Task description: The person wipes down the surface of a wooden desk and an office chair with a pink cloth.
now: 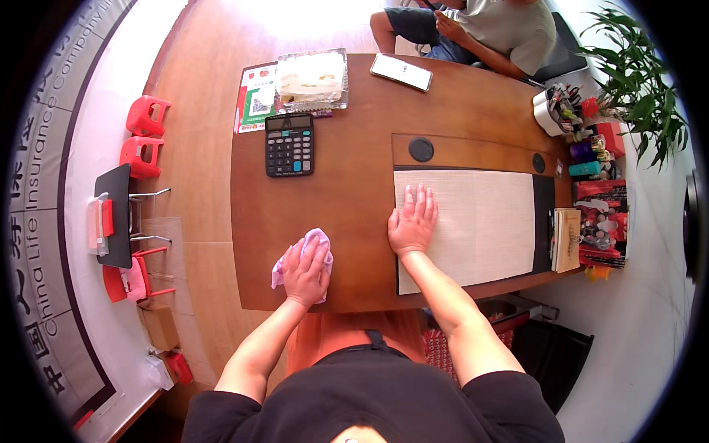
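Under my left hand (304, 271) a crumpled light purple cloth (319, 239) is pressed against the wooden desk (354, 221), near its front left corner. The hand covers most of the cloth. My right hand (414, 224) rests palm down on the left edge of a beige desk mat (482, 227), fingers slightly apart, with nothing held. A black calculator (289, 145) lies farther back, beyond the cloth. Close to the right hand, a round black grommet (421, 149) is set into the desktop.
A clear plastic box (312, 80) stands on printed sheets (256, 102) at the back left. A white-screened phone (401, 72) lies nearby. Pen holders (548, 112), notebooks (566, 240) and a plant (637, 83) line the right. A person (482, 39) sits beyond the desk; red stools (147, 115) stand left.
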`<state>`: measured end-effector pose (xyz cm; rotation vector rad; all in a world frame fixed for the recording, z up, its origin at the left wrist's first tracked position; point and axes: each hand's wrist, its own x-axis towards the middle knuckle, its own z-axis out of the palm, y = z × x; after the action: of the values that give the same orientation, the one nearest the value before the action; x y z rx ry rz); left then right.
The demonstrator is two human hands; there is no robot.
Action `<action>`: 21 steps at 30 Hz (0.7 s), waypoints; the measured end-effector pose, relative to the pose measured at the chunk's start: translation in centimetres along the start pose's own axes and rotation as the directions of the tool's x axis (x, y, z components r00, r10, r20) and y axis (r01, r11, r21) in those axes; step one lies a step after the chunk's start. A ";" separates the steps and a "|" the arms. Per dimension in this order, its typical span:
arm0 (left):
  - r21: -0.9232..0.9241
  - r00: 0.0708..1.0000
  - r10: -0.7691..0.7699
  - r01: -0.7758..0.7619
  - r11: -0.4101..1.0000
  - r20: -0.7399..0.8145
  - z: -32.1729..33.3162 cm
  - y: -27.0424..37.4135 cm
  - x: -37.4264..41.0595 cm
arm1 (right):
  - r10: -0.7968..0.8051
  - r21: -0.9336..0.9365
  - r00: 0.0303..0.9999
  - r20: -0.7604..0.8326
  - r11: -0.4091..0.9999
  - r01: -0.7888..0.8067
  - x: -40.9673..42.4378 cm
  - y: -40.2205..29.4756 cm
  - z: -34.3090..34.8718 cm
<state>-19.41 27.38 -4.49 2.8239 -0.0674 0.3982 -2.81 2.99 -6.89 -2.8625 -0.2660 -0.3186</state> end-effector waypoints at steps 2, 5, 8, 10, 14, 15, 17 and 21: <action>0.013 1.000 -0.007 0.007 1.000 0.015 -0.1 0.2 0.1 | 0.003 0.019 1.000 0.003 1.000 -0.003 0.0 0.2 0.2; 0.019 1.000 -0.010 0.010 1.000 0.028 -0.3 0.4 0.1 | 0.010 0.062 1.000 0.002 0.998 -0.010 0.0 0.3 0.3; 0.032 1.000 -0.011 0.010 0.999 0.029 -0.4 0.6 0.2 | 0.020 0.125 1.000 0.009 0.992 -0.021 0.1 0.6 0.5; 0.040 1.000 -0.017 0.016 0.999 0.025 -0.4 0.7 0.2 | 0.030 0.180 0.999 0.038 0.983 -0.036 0.2 0.6 0.2; 0.074 0.998 -0.045 0.043 0.996 0.031 -0.3 0.7 0.0 | -0.009 0.295 0.995 0.100 0.955 -0.021 0.3 1.4 -0.8; 0.087 0.998 -0.055 0.052 0.995 0.030 -0.2 0.8 0.2 | -0.036 0.334 0.994 0.103 0.943 0.000 0.4 2.1 -0.7; 0.087 0.998 -0.066 0.065 0.994 0.017 -0.3 1.0 0.4 | -0.080 0.399 0.992 0.097 0.916 0.035 0.4 3.5 -0.9; 0.108 0.996 -0.091 0.091 0.990 -0.007 -0.7 1.1 0.2 | -0.181 0.392 0.981 0.076 0.910 0.137 0.0 5.5 -3.4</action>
<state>-19.50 26.52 -3.47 2.9197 0.0862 0.3947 -2.35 -3.19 -4.93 -2.4746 -0.5237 -0.1174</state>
